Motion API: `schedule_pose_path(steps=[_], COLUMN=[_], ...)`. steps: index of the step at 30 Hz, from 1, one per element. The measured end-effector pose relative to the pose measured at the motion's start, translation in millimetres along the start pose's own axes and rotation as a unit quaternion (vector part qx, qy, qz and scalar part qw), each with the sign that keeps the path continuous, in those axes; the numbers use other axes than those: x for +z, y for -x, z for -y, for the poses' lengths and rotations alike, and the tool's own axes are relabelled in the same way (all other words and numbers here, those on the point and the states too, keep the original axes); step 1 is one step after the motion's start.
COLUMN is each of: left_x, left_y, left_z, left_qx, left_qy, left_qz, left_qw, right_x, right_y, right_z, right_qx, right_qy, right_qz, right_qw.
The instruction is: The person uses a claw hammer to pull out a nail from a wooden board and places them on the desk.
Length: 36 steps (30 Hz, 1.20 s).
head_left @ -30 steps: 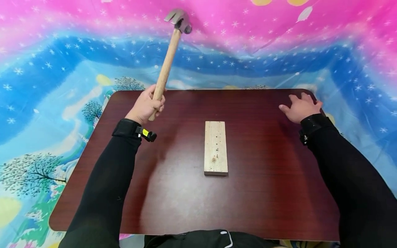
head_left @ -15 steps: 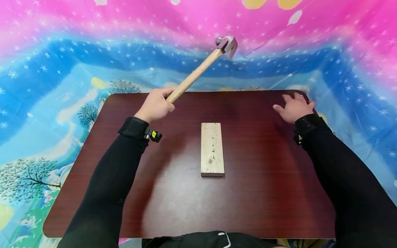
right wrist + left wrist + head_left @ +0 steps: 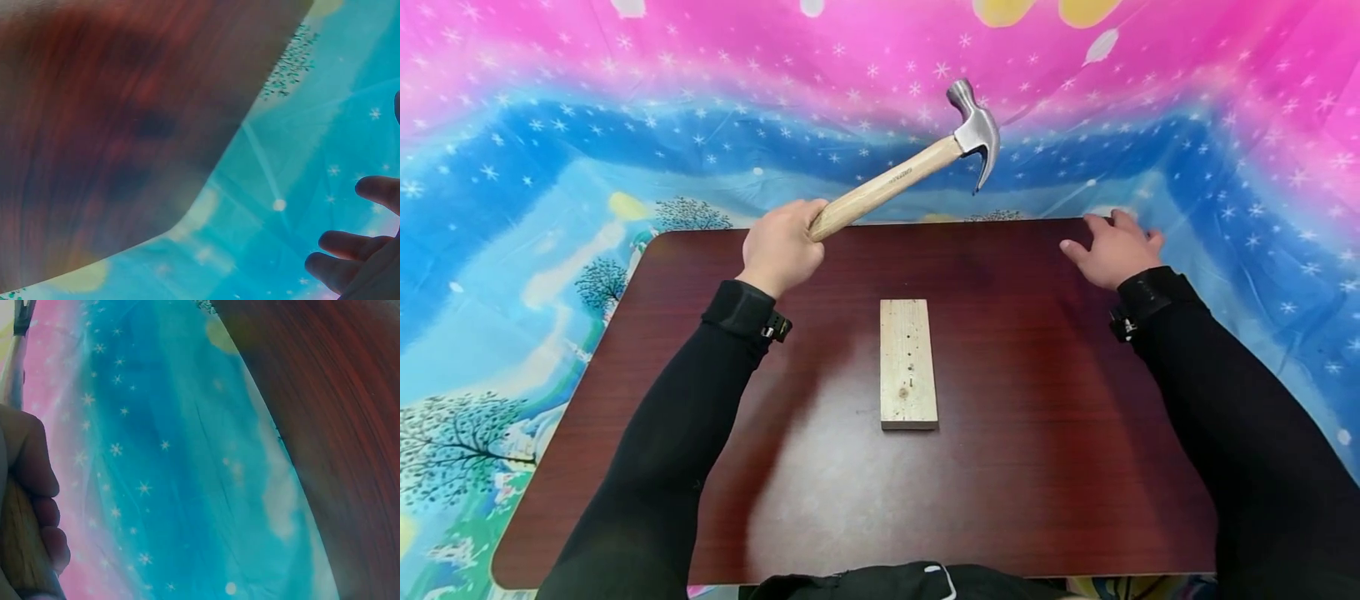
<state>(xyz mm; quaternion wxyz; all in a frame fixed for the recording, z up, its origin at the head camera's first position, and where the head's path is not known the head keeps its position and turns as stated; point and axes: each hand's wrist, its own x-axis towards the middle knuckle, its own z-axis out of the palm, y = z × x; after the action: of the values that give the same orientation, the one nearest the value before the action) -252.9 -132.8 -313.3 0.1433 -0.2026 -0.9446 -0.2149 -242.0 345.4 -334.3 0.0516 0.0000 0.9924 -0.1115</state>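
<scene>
My left hand (image 3: 784, 247) grips a claw hammer (image 3: 891, 182) by the lower part of its wooden handle. The hammer is raised toward the back of the table, its steel head up and to the right, with the claw pointing down. In the left wrist view, curled fingers (image 3: 49, 515) wrap the handle (image 3: 22, 544). Over the far right corner, my right hand (image 3: 1116, 252) is held with fingers spread and nothing in it; its fingers (image 3: 350, 247) show in the right wrist view. A pale wooden block (image 3: 908, 367) with a row of small dark holes or nails lies at mid-table.
The dark red-brown table (image 3: 1022, 467) has rounded corners. A patterned cloth (image 3: 700, 142) in pink and blue hangs behind it and along its sides. The person's dark clothing shows at the front edge.
The hammer has swung from upright at the left over to the right, and its head has turned so the claw points down. My right hand has barely moved; the block stays put.
</scene>
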Motion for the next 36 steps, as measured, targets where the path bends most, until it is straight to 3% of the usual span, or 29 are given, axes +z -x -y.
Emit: schedule_pose_path(steps=[11, 16, 18, 21, 24, 27, 32, 36], left_x=[9.5, 9.9, 11.1, 14.5, 18.1, 22.0, 25.3, 26.1], left_y=[-22.2, -34.4, -38.0, -41.3, -41.4, -39.2, -35.7, -35.8], left_z=[-14.0, -24.6, -27.7, -30.6, -31.2, -32.7, -38.8, -44.6], left_qx=[0.054, 0.086, 0.105, 0.135, 0.160, 0.177, 0.201, 0.220], left_qy=[-0.040, -0.066, -0.081, -0.103, -0.115, -0.120, -0.132, -0.134], left_qz=[-0.008, -0.015, -0.022, -0.034, -0.046, -0.060, -0.072, -0.067], left_qw=[0.9977, 0.9940, 0.9909, 0.9849, 0.9793, 0.9750, 0.9680, 0.9638], right_x=[-36, -64, -72, -80, -83, -82, -72, -60], right_y=[4.2, 8.1, 10.5, 13.9, 13.9, 11.3, 0.9, -11.8], right_z=[20, 35, 43, 59, 81, 104, 130, 144], right_qx=[-0.020, -0.047, -0.082, -0.156, -0.223, -0.267, -0.299, -0.301], right_qy=[0.009, -0.009, -0.011, 0.003, 0.022, 0.043, 0.076, 0.102], right_qz=[-0.042, -0.097, -0.141, -0.206, -0.235, -0.229, -0.178, -0.046], right_qw=[0.9989, 0.9941, 0.9865, 0.9661, 0.9457, 0.9350, 0.9345, 0.9471])
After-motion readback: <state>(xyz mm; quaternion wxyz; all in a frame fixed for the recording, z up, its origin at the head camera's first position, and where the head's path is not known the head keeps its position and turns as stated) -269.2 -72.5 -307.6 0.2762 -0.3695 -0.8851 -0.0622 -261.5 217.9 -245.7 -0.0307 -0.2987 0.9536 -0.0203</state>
